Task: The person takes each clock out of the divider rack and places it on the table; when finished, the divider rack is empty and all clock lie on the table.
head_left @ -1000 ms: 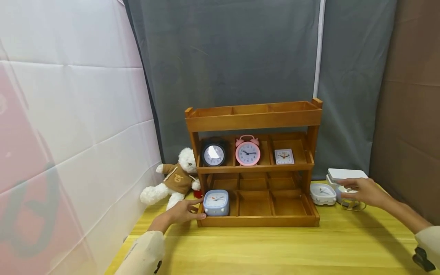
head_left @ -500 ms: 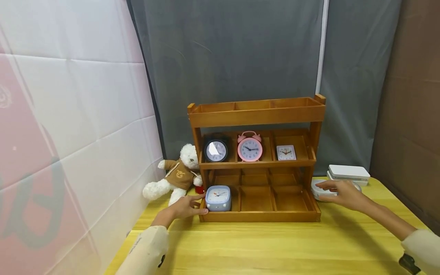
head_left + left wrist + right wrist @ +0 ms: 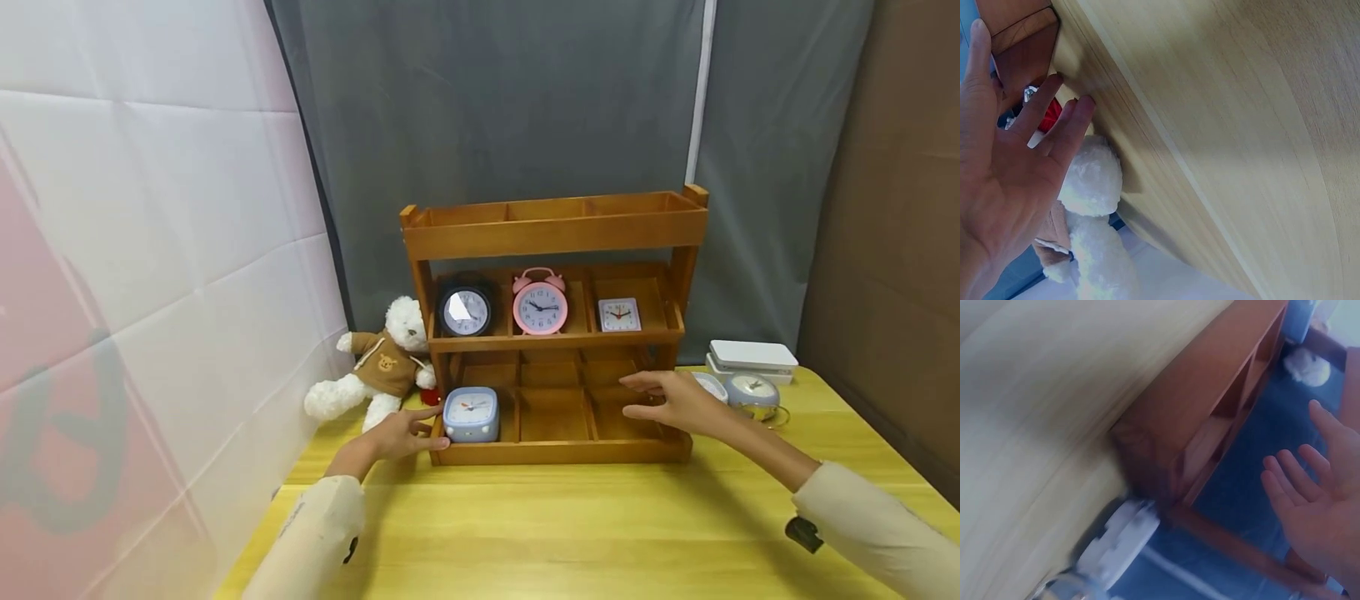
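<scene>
A brown wooden shelf rack (image 3: 555,452) stands on the table with clocks in its trays. My left hand (image 3: 395,435) is at its lower left corner, thumb and index finger by the front edge next to a light-blue alarm clock (image 3: 471,415). In the left wrist view the fingers (image 3: 1035,112) of that hand extend loosely past the rack's corner. My right hand (image 3: 678,402), holding nothing, is in front of the lower right compartment, fingers spread and pointing left. The middle tray bears a black round clock (image 3: 465,312), a pink twin-bell clock (image 3: 540,307) and a small square clock (image 3: 619,315).
Right of the rack are a white clock (image 3: 710,387), partly hidden by my right hand, a blue-grey round clock (image 3: 752,390) and a stack of white boxes (image 3: 752,356). A white teddy bear (image 3: 386,362) in a brown hoodie leans at the left, beside a white curtain (image 3: 187,250).
My right hand has moved left from the clocks beside the rack to the front of its lower right compartment. My left hand stays by the blue clock. The head view has shifted slightly.
</scene>
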{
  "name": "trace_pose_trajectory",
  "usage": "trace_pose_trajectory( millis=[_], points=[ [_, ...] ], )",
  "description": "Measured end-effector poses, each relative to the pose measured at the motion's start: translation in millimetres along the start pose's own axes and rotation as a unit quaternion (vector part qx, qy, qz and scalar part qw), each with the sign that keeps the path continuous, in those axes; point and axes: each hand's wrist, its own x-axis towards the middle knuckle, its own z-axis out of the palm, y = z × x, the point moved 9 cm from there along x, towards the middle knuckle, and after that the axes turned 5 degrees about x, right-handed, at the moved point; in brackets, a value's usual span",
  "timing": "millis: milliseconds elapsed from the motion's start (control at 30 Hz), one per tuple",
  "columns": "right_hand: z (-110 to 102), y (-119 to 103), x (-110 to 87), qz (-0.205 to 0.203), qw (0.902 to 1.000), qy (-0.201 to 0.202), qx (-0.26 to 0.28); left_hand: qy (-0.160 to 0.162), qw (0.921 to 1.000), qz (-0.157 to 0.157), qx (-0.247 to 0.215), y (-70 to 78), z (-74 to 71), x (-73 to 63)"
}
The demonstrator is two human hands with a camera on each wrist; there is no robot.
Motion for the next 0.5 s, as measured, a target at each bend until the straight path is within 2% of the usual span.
trace_pose_trajectory(
  millis=[233,500],
  points=[
    [20,-21,30.5,-0.006,0.9999,-0.001,0.013,-0.003,1.0,-0.002,-0.004,1.0,-4.9,4.0],
    [60,-41,58.6,-0.001,0.9982,-0.024,0.054,-0.003,0.9999,-0.007,-0.014,-1.7,-0.6,0.1]
  ],
)
